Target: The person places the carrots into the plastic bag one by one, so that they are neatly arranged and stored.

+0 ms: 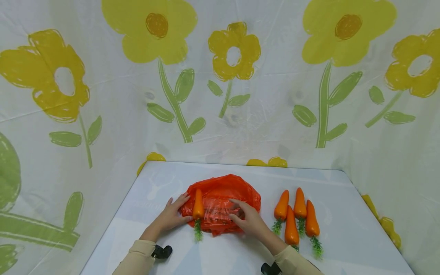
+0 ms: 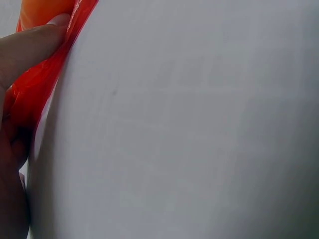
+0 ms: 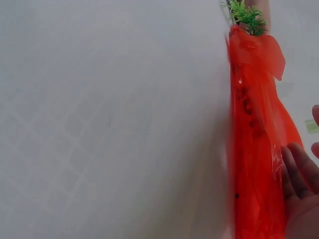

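Observation:
A red plastic bag [image 1: 220, 215] lies on the table with its wide mouth toward the back. One orange toy carrot [image 1: 198, 208] with green leafy top lies over its left part, tip pointing away. My left hand [image 1: 170, 217] grips the bag's left edge; in the left wrist view the thumb [image 2: 32, 50] presses on the red plastic beside the carrot, with curled fingers underneath. Over the bag's right side is my right hand [image 1: 253, 220], fingers loosely bent and holding nothing. In the right wrist view its fingers [image 3: 298, 172] are close against the bag.
Several more toy carrots [image 1: 300, 204] lie in a group to the right of the bag, leaves toward me. The white table [image 1: 350, 229] is pale-patterned. Behind it and at both sides hangs a flower-printed curtain [image 1: 268, 126]. Black wrist cameras [image 1: 162, 252] sit on both wrists.

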Tool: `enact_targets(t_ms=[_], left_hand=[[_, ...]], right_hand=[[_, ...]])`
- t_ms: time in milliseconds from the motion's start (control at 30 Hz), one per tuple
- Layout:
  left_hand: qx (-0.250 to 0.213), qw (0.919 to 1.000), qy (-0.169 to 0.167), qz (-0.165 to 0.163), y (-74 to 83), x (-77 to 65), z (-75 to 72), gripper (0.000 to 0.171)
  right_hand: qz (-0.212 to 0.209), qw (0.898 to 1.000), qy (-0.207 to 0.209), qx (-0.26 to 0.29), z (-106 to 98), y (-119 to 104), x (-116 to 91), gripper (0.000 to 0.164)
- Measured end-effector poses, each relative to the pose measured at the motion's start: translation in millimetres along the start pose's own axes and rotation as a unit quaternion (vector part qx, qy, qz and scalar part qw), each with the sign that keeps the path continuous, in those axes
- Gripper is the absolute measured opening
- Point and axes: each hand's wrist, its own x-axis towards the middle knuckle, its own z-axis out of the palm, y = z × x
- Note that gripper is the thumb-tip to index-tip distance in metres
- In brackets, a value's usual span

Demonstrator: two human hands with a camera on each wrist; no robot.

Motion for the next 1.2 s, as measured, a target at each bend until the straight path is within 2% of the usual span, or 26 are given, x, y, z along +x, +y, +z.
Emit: enact_targets(t_ms=[300, 567, 1033, 1200], left_hand=[[0.001, 0.9999, -0.004, 0.010, -1.9, 0.5, -0.2, 0.089], [0.000, 0.9997, -0.004, 0.024, -3.3, 0.7, -0.5, 0.089], [0.000, 0.9997, -0.001, 0.024, -3.4, 1.1, -1.4, 0.089], [0.001, 0.9993, 0.002, 0.038, -3.6, 1.3, -1.4, 0.089]], right_hand=[[-0.024, 1.000, 0.018, 0.004, -3.9, 5.0, -5.3, 0.053], [-0.008, 1.000, 0.024, 0.006, -10.0, 6.1, -9.5, 0.054], [-0.027, 0.998, 0.058, 0.011, -20.6, 8.3, -18.7, 0.049], [-0.009, 0.998, 0.061, 0.006, -23.6, 7.4, -21.9, 0.050]])
